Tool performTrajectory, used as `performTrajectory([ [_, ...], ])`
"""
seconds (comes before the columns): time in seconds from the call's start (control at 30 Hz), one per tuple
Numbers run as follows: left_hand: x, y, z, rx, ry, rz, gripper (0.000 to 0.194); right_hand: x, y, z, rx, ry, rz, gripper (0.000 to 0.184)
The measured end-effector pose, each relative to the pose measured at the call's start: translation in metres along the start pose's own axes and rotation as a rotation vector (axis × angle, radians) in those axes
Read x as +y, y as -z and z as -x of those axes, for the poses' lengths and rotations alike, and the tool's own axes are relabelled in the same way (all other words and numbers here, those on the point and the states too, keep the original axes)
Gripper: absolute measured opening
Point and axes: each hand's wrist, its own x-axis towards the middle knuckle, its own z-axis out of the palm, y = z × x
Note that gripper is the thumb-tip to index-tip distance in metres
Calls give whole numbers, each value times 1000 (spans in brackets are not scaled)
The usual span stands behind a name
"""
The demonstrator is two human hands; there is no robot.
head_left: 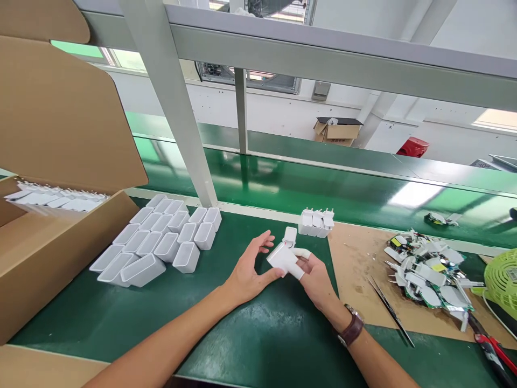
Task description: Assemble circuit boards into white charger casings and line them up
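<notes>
Over the middle of a dark green desk (250,347), the right hand (306,265) grips a white, smooth, box-shaped plastic casing (281,257) between thumb and fingers, closed firmly on its right side; white covers sheathe two of its digits, and a wristwatch with a brown strap (351,326) is on that wrist. The left hand (247,272) is loosely open, its fingers spread and raised apart from the casing, while its thumb tip reaches the casing's near edge; whether that thumb presses on it, I cannot tell. Just beyond the casing is a small white rounded plastic piece (290,236), partly hidden by it. To the left stand close rows of white, open-topped rectangular plastic shells (151,237), some tilted, beside a large open brown cardboard box (81,253) with white pronged parts (60,198) lined up inside it. Farther back, right of the casing, a tight cluster of white plugs with upright prongs (317,223) sits next to a flat brown cardboard sheet (355,269). On that sheet lie slim dark metal tweezers (390,310) and a jumbled heap of green circuit boards with white plastic parts (434,275), with red-and-black-handled pliers (495,345) and a lime-green perforated plastic basket (503,277) at the right edge.
</notes>
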Motion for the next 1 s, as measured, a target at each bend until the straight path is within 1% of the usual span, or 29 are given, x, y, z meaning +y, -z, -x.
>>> performTrajectory([
  [0.07,2,4,-2,3,33,-18,69,5,3,1,117,125,298,41],
  [0.1,3,6,-4,-10,49,-25,63,8,5,2,151,170,425,46],
  [0.13,4,7,-5,-32,60,-28,57,9,7,2,158,199,517,54],
  [0.2,5,9,-7,-77,60,-17,45,11,10,2,82,225,593,76],
  [0.23,6,9,-8,-98,54,-3,40,12,12,1,27,232,594,83],
  [0.27,6,9,-8,-113,48,14,37,12,13,0,-19,233,583,84],
  [0.3,6,9,-8,-116,46,32,37,12,14,-2,-44,228,556,82],
  [0.33,6,9,-8,-106,44,43,43,11,14,-3,-45,216,502,76],
  [0.37,6,8,-8,-90,40,42,55,10,14,-5,-28,188,416,70],
  [0.43,4,7,-6,-63,-9,4,85,7,13,-6,4,80,167,56],
  [0.47,3,6,-5,-58,-59,-23,95,4,12,-7,0,11,27,48],
  [0.5,2,4,-4,-54,-112,-47,98,1,10,-6,-17,-57,-103,41],
  [0.57,2,1,-2,-34,-199,-71,91,-5,6,-4,-55,-162,-300,30],
  [0.67,4,-2,-1,12,-250,-114,75,-11,0,-1,-77,-225,-438,24],
  [0.8,5,-1,0,1,-262,-200,56,-13,-2,0,-106,-238,-450,24],
  [1.0,3,0,1,-8,-234,-223,52,-11,-3,0,-89,-249,-453,28],
])
